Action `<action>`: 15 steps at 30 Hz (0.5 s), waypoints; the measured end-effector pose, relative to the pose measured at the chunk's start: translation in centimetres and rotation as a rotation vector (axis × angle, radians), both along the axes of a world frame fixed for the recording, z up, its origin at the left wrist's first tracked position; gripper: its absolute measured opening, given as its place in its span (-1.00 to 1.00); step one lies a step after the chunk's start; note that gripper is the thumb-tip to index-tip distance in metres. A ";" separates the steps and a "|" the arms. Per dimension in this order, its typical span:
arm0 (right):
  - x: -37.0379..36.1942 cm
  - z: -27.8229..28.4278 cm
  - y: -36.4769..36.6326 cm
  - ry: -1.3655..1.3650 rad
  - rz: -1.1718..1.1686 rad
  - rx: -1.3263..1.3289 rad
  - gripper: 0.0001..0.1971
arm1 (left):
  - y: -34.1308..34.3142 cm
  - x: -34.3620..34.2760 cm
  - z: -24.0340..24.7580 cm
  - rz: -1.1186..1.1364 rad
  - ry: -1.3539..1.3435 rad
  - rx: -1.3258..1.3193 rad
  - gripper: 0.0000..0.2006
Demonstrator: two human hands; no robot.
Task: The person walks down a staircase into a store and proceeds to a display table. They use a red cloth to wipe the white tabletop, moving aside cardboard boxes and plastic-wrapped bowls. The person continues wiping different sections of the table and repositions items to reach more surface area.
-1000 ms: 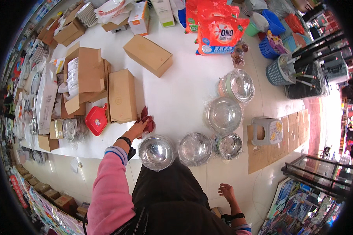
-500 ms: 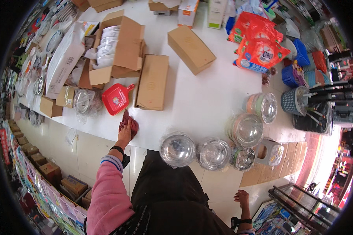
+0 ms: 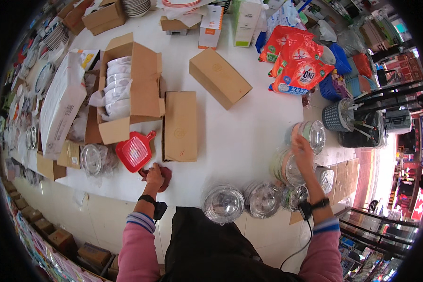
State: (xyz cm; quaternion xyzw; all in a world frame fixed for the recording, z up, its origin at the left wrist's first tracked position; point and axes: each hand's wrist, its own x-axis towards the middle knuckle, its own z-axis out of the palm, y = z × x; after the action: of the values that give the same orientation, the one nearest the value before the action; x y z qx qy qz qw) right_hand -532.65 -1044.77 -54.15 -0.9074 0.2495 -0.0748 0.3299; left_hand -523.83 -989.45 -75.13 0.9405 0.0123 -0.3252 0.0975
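My left hand [image 3: 153, 174] is closed on a dark red cloth [image 3: 164, 180] at the table's near edge, just below a red square dish with a handle [image 3: 133, 151]. My right hand [image 3: 302, 149], blurred by motion, reaches over the wrapped round bowls at the right edge. Its fingers are near a far stack of bowls [image 3: 317, 137] and a second stack [image 3: 283, 164]; I cannot tell whether it touches either. Closer to me are more clear-wrapped round bowls [image 3: 223, 203], another wrapped bowl [image 3: 263, 199] and a smaller one [image 3: 296, 196].
An open carton [image 3: 145, 84] of white bowls stands left, beside an upright brown box [image 3: 180, 127]. Another brown box [image 3: 220, 77] lies farther back. Red detergent bags [image 3: 300, 70] sit at the far right. A grey basket [image 3: 337, 116] is beyond the table's right side.
My right hand has risen from beside my body to the bowl stacks on the right. My left hand stays on the cloth near the red dish. The whole view has shifted.
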 end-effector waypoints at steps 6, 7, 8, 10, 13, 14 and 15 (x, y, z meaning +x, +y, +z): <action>19.5 -4.9 7.7 0.103 0.405 -0.225 -0.01 | 0.5 1.5 -0.7 0.060 0.101 -0.048 -0.28; 22.1 -5.9 8.4 0.136 0.386 -0.229 0.06 | 0.5 1.6 -0.8 0.049 0.101 -0.042 -0.27; 24.5 -6.9 8.9 0.152 0.380 -0.279 0.10 | 0.6 1.7 -0.9 0.045 0.121 -0.016 -0.26; 28.2 -8.5 9.7 0.224 0.359 -0.351 0.16 | 0.8 1.7 -1.1 0.014 0.133 -0.018 -0.24; 30.9 -10.0 10.3 0.352 0.349 -0.378 0.17 | 1.0 1.8 -1.3 -0.013 0.112 -0.036 -0.23; 31.2 -10.2 10.3 0.365 0.357 -0.392 0.17 | 1.1 1.8 -1.4 -0.016 0.111 -0.038 -0.23; 31.4 -10.4 10.3 0.406 0.371 -0.389 0.17 | 1.1 1.9 -1.4 -0.014 0.113 -0.033 -0.23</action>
State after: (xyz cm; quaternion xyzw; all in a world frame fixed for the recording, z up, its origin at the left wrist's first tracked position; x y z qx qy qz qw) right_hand -501.25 -1034.49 -64.54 -0.9796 0.1218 0.1227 0.1021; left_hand -521.97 -988.36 -76.55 0.9190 0.0060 -0.3785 0.1101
